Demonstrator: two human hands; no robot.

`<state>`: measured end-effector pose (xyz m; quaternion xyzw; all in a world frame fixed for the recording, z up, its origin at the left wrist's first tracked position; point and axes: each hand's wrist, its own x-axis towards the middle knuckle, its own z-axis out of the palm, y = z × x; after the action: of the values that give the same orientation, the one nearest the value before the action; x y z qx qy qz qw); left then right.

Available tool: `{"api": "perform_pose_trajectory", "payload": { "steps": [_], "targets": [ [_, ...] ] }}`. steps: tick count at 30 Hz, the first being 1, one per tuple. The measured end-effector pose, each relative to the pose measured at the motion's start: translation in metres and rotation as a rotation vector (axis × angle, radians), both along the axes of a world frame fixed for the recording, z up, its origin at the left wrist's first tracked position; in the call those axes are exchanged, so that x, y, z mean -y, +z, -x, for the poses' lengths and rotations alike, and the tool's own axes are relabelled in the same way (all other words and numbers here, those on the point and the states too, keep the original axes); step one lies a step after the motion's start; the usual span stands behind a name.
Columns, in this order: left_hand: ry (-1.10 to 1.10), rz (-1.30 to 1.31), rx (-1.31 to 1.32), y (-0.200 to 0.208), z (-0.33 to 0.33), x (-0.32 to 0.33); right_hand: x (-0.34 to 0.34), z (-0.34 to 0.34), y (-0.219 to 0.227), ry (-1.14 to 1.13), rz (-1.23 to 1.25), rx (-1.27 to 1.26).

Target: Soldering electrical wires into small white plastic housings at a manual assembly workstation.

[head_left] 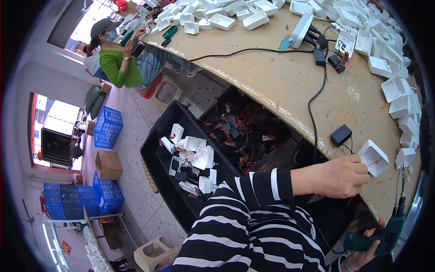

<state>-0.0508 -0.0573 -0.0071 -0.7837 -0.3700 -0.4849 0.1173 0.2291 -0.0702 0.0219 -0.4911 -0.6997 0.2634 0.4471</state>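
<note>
My left hand [336, 177] reaches in from below with its fingers pinched at the near edge of a white plastic box shell [375, 157]. The shell's open side faces up, and a thin red wire shows inside. At the lower right, my right hand [369, 251] is wrapped round the handle of a green electric drill [385, 235]. Its long thin bit points away from me, towards a small white shell [405, 157] at the table's right side; I cannot tell whether they touch. A black adapter block [341, 135] with a thin cable lies just beyond my left hand.
White shells [362, 43] pile along the table's [267, 68] far and right sides. A power strip [301, 31] has black plugs and a trailing cable [312, 109]. Left of the table, a black crate [156, 136] holds shells, beside wired parts [235, 127]. Another person [120, 65] sits far left.
</note>
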Motion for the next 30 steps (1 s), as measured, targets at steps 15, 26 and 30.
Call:
{"api": "perform_pose_trajectory", "payload": {
  "steps": [15,26,30],
  "targets": [
    [0.101,0.153,-0.038,0.004,-0.017,-0.017,-0.006,0.053,-0.034,0.533,0.543,-1.121],
    [0.096,0.177,-0.053,0.009,-0.029,-0.023,-0.008,0.068,-0.019,0.416,0.583,-1.105],
    [0.079,0.188,-0.064,0.009,-0.028,-0.023,-0.012,0.070,-0.021,0.409,0.589,-1.100]
  ]
}}
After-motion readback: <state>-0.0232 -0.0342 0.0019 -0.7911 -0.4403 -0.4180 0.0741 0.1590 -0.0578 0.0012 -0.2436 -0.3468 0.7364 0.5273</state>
